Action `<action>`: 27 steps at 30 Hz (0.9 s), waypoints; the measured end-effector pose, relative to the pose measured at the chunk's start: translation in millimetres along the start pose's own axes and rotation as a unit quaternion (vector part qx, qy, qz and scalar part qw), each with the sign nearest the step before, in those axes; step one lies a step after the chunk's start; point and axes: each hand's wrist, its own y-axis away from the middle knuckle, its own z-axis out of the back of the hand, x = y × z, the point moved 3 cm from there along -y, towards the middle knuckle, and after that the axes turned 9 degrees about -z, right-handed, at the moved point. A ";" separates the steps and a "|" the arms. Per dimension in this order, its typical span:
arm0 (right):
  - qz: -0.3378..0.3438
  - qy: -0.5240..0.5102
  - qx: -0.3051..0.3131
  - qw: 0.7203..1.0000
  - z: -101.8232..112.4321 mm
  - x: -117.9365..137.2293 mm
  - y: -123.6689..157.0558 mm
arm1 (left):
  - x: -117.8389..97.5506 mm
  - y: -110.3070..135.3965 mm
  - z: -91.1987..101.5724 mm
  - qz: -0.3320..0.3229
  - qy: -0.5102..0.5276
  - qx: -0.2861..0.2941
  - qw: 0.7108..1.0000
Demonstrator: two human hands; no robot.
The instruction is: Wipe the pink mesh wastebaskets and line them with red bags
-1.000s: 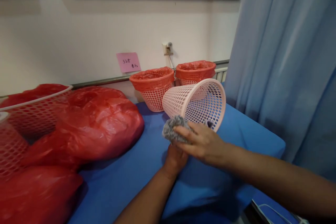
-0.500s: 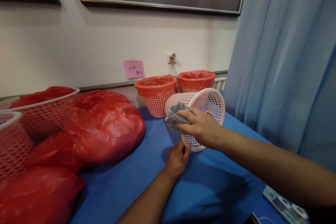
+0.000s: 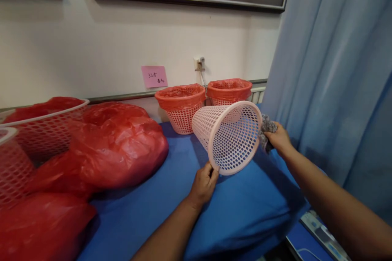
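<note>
A pale pink plastic mesh wastebasket (image 3: 203,124) lies tipped on its side, its round mouth facing me. My left hand (image 3: 204,183) pinches the lower left of its rim between thumb and fingers. At the basket's right side, my right hand (image 3: 279,138) grips a grey speckled cloth (image 3: 267,132). The cloth is against or very near the outer right of the rim; I cannot tell whether it touches. Through the holes in the basket, the blue cover (image 3: 147,212) beneath shows.
Two baskets with red liners, one left (image 3: 180,104) and one right (image 3: 229,89), stand by the wall. Red plastic bags (image 3: 122,147) and a wide white-rimmed basket (image 3: 52,134) fill the left. A blue curtain (image 3: 324,69) hangs at right. A pink note (image 3: 154,76) is on the wall.
My right hand has carried the cloth from the basket's left outer side across to its right side. My left hand keeps hold of the rim. The basket stays nearly in place.
</note>
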 end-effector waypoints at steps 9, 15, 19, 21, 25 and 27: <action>-0.165 -0.206 0.141 0.954 -32.1 -50.6 119.2 | 6.3 -2.1 -1.3 0.033 0.085 -0.046 0.995; -0.299 -0.324 0.255 0.861 -60.1 -42.4 198.3 | 5.2 0.0 -1.6 0.038 0.088 -0.070 0.993; -0.360 -0.304 0.343 0.813 -68.9 -20.9 234.8 | 4.6 -1.0 -2.0 0.022 0.043 -0.049 0.998; -0.369 -0.287 0.367 0.805 -68.5 -10.0 242.7 | 3.2 -3.3 0.0 0.007 0.029 -0.037 0.999; -0.354 -0.248 0.417 0.800 -63.4 8.0 244.9 | -1.4 -7.7 6.9 -0.042 0.058 -0.022 0.997; -0.332 -0.243 0.440 0.798 -61.0 15.0 244.1 | -2.6 -8.2 9.8 -0.046 0.089 -0.013 0.995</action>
